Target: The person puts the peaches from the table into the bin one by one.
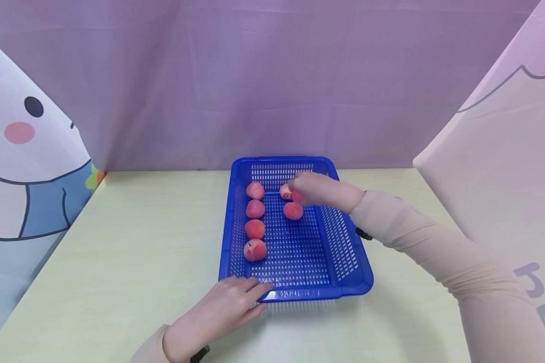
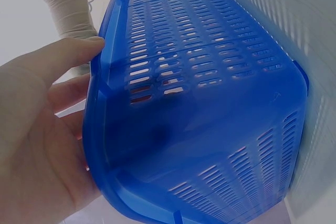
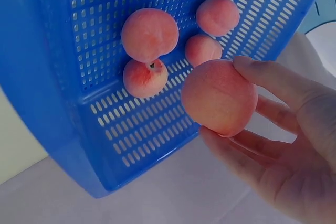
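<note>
A blue plastic basket [image 1: 295, 294] with slotted walls stands on the table. My left hand [image 1: 229, 307] grips its rim at the near left corner; the left wrist view shows the thumb [image 2: 84, 48] at the rim. Over the far right part of the basket, my right hand [image 1: 320, 190] holds a peach [image 3: 219, 98] between thumb and fingers. Two more peaches lie below that hand: a red one [image 1: 292, 211] and a paler one [image 1: 285, 191], partly hidden by the hand. Along the basket's left side several peaches form a row, the nearest peach [image 1: 255, 250] showing its stem hollow.
The pale table [image 1: 118, 272] extends on both sides of the basket. A purple cloth [image 1: 272, 91] hangs behind it. Printed panels stand at the sides, the left panel [image 1: 41, 151] with a cartoon figure and the right panel [image 1: 504, 166] mostly pale.
</note>
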Demonstrator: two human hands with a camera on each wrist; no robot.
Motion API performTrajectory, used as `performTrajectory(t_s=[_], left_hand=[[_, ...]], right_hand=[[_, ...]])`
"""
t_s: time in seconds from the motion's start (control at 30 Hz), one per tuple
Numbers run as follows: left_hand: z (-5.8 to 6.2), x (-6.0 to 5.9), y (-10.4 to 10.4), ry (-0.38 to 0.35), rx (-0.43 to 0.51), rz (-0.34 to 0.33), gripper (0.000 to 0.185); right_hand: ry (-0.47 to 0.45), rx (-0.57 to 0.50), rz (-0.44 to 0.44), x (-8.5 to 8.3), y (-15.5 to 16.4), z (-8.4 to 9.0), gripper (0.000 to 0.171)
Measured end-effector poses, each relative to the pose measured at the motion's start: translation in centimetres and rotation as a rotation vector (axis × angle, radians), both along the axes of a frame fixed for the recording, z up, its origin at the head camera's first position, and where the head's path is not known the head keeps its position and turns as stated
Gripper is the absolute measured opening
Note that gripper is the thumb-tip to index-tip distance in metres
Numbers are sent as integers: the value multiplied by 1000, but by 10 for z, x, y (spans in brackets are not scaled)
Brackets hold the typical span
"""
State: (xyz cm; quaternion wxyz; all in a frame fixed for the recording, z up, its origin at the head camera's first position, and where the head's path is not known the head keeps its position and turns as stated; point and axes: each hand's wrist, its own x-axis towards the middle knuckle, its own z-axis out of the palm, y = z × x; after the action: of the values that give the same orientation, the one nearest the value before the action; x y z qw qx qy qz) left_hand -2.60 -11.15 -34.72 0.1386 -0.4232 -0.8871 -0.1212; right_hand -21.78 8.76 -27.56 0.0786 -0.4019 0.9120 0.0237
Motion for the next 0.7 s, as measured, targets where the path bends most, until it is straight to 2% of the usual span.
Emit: performTrajectory(t_s=[0.2, 0.3, 0.43, 0.6, 0.7], left_hand=[[-1, 0, 0, 8, 4, -3, 26], [-1, 0, 0, 21, 11, -7, 25], [-2, 0, -1, 24, 13, -7, 25], [-2, 0, 0, 29, 18, -7, 26], [-2, 0, 0, 27, 16, -8, 26]], right_hand=[[-92, 40, -83, 3, -8, -4, 33], [-111, 58, -83, 6, -12, -5, 37], [-89, 61, -26, 9, -14, -8, 29], [15, 104, 86, 11, -15, -13, 18], [44, 129, 108, 11, -17, -16, 13]])
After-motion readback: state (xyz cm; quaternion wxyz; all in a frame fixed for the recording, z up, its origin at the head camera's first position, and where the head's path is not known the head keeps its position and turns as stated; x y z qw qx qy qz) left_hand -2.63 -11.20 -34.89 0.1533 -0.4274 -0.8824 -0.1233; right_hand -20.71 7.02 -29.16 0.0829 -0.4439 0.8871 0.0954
